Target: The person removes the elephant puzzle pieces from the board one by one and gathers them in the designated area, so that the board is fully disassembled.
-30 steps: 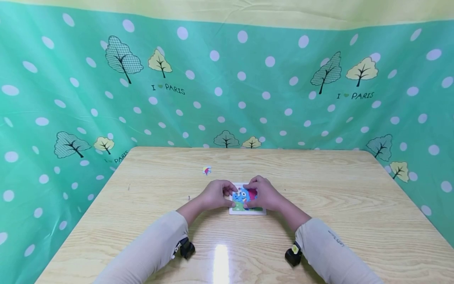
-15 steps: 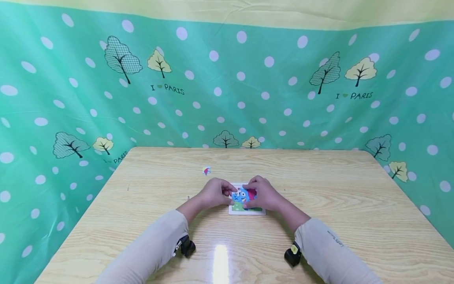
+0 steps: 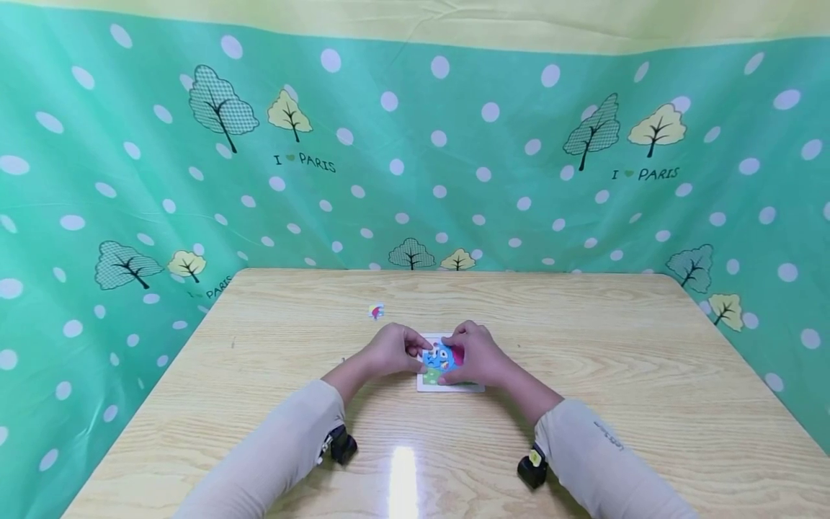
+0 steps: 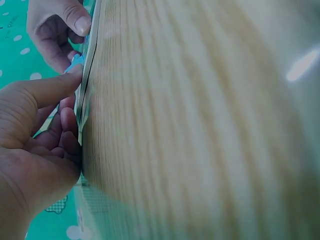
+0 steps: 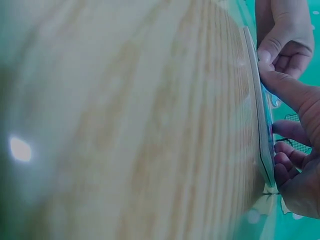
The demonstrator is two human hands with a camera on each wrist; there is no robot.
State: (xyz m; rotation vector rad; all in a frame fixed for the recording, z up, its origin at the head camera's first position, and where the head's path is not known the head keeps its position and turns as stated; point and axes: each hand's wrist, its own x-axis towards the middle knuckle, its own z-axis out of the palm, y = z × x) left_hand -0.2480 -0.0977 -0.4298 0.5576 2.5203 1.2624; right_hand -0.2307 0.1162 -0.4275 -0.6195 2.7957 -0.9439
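Note:
A jigsaw puzzle (image 3: 431,378) with a blue cartoon animal on green ground lies in a white-rimmed tray in the head view. My left hand (image 3: 393,351) is at its left side, thumb and fingers pinching a blue puzzle piece (image 4: 76,61) that is tilted up in the left wrist view. From the right, my right hand (image 3: 481,355) rests on the picture, with thumb low and index finger high, covering its right part. In the right wrist view the right thumb (image 5: 285,85) reaches close to the left thumb (image 5: 272,47). A loose puzzle piece (image 3: 376,311), pink and yellow, lies farther back.
The wooden table (image 3: 622,346) extends around the puzzle, with a bright light reflection near the front. A green dotted curtain (image 3: 415,144) hangs behind and at both sides. Black wrist cameras (image 3: 533,468) sit below the sleeves.
The right thumb has slid slightly left over the picture, and the right hand covers more of its red part. The left hand keeps its pinch nearly in place. The loose piece has stayed put.

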